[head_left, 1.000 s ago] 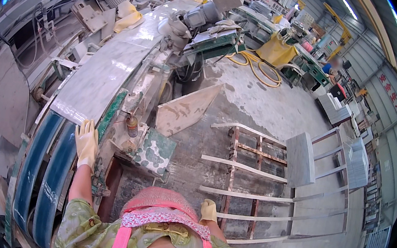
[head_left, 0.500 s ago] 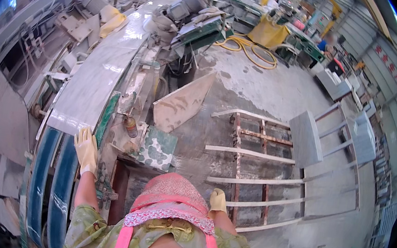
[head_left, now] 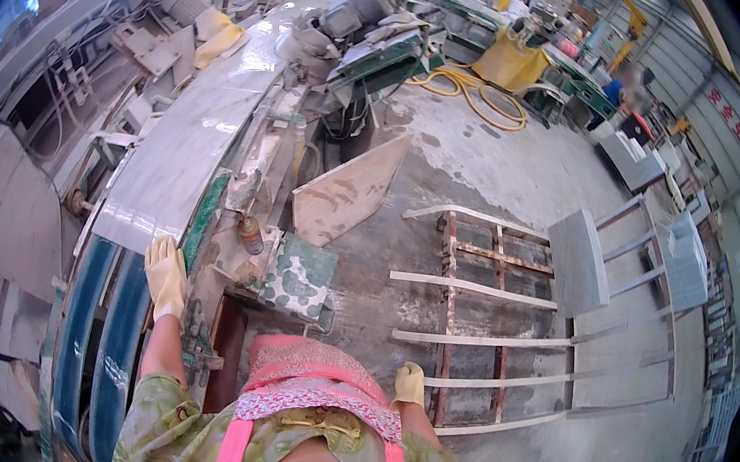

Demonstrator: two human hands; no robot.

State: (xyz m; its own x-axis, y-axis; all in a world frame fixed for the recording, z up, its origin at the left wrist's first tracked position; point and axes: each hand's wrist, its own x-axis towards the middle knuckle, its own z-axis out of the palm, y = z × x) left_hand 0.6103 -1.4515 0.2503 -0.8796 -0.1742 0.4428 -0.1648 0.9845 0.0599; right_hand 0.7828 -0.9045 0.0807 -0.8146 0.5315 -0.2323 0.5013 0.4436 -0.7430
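Note:
My left hand point(head_left: 166, 278), in a pale yellow glove, reaches forward with its fingers stretched out. Its fingertips lie on the near right corner of a long white-grey stone slab point(head_left: 159, 177), which rests on a machine bed. Blue belts point(head_left: 116, 357) run from the slab's near end toward me, left of my forearm. Down at my right side hangs my right hand point(head_left: 409, 384), gloved alike, its fingers curled in and nothing visible in them. It is close to the end of a pale bar on a low metal rack point(head_left: 442, 332); I cannot tell whether they touch.
A bottle point(head_left: 249, 235) stands by a green-and-white patterned block point(head_left: 300, 273) right of the bed. An angular stone piece point(head_left: 349, 189) leans beyond it. Slabs point(head_left: 579, 261) stand on the rack. A yellow hose point(head_left: 475, 92) lies coiled on the floor; a person point(head_left: 623, 87) is far right.
The whole view has shifted slightly. My left hand stays at the slab's near corner and my right hand stays lowered and curled.

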